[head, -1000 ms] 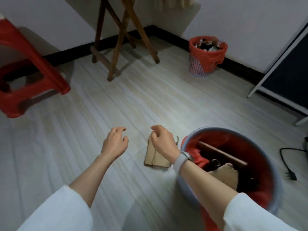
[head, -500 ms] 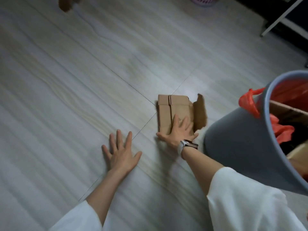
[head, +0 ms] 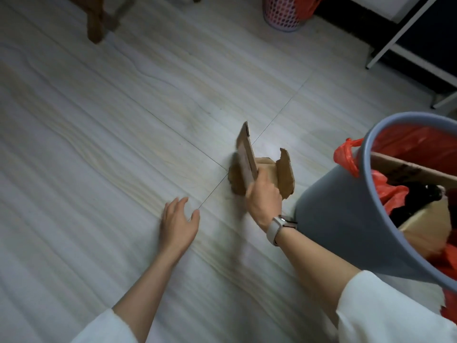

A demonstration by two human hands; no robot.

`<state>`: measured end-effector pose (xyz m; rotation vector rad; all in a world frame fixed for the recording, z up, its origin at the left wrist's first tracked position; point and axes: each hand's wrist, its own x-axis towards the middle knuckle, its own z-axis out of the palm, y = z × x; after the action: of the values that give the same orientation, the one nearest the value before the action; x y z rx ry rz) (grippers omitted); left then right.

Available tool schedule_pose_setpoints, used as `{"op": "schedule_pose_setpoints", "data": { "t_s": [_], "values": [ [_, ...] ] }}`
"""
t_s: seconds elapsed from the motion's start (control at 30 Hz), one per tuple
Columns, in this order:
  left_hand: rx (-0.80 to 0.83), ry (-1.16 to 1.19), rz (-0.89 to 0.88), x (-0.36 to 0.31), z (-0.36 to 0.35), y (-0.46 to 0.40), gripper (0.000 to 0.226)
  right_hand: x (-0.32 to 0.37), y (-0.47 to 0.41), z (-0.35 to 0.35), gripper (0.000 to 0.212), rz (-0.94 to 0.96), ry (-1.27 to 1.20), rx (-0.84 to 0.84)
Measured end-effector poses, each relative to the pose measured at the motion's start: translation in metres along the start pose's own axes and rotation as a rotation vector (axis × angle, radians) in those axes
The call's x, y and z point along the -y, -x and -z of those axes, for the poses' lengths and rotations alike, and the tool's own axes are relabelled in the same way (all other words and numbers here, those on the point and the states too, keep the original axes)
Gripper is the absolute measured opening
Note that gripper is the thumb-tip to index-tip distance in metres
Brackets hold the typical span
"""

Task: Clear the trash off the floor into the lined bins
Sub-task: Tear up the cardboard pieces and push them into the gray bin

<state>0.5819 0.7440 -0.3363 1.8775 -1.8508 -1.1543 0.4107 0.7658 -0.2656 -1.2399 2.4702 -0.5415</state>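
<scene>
A flattened brown cardboard box [head: 247, 159] is tipped up on edge off the pale floor, a torn flap sticking up at its right. My right hand [head: 263, 199], with a watch on the wrist, is shut on the box's near end. My left hand [head: 179, 225] hovers low over the floor to the left, fingers spread and holding nothing. Just right of the box stands a grey bin [head: 341, 233] with a red liner, holding cardboard and dark trash.
A pink perforated basket [head: 282, 13] with a red liner stands at the far wall. Wooden stand legs [head: 95, 23] are at the top left. A white metal frame [head: 405, 40] runs along the upper right, by a dark panel.
My right hand went from lying flat on the cardboard box to gripping it and tilting it up off the floor. My left hand lifted slightly from the floor.
</scene>
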Motion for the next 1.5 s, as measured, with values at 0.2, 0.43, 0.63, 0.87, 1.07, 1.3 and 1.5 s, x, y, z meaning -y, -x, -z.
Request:
{"op": "schedule_pose_setpoints", "data": {
  "t_s": [0.2, 0.43, 0.63, 0.87, 1.07, 1.3, 1.5],
  "values": [
    [0.089, 0.356, 0.118, -0.042, 0.002, 0.0, 0.054, -0.005, 0.009, 0.017, 0.028, -0.068, -0.455, -0.113],
    [0.165, -0.28, 0.102, -0.017, -0.003, 0.009, 0.065, -0.047, -0.004, 0.014, 0.025, -0.057, -0.138, -0.215],
    [0.322, -0.508, 0.195, 0.005, -0.004, 0.011, 0.075, -0.044, -0.008, 0.013, 0.021, -0.138, -0.093, -0.047],
    [0.312, -0.516, 0.198, 0.008, -0.009, 0.013, 0.074, -0.037, -0.004, 0.008, 0.044, -0.074, -0.026, -0.087],
    [0.046, -0.018, 0.142, -0.003, 0.004, 0.006, 0.06, -0.004, 0.003, 0.025, 0.025, 0.105, -0.094, -0.179],
    [-0.093, 0.693, 0.202, -0.07, 0.055, -0.002, 0.055, 0.081, -0.012, 0.095, 0.023, 0.237, -0.57, -0.236],
    [-0.009, 1.098, -0.317, -0.169, 0.117, 0.03, 0.036, 0.09, -0.018, 0.169, 0.027, 0.148, -0.961, -0.177]
  ]
}}
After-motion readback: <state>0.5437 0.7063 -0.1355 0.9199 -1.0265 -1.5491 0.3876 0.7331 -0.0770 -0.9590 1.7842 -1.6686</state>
